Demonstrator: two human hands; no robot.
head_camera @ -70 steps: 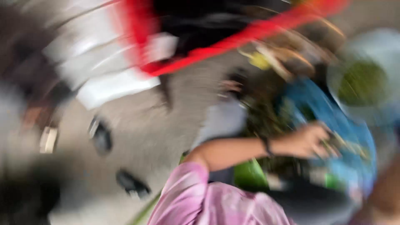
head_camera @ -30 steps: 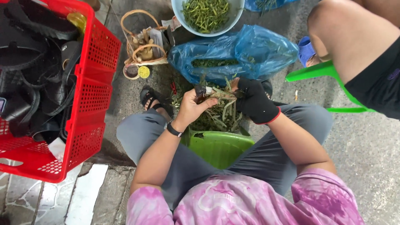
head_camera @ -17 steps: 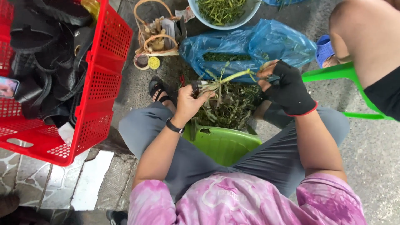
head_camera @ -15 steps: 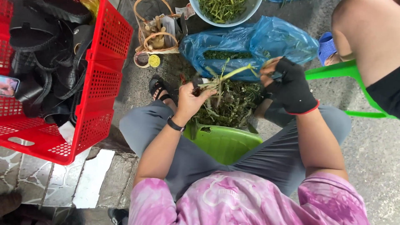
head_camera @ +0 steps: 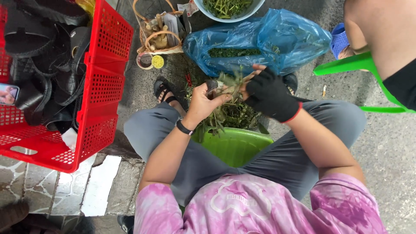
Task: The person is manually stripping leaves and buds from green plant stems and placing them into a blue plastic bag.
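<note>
My bare left hand and gloved right hand both pinch the green stalk bundle, its long axis running between them above the green basin edge.

Grey concrete ground carries everything. A red crate sits at its left edge, beside pale paving stones. Toward the far edge lie a small wicker basket, a blue plastic bag and a pale bowl. A green stool stands at the right.
</note>
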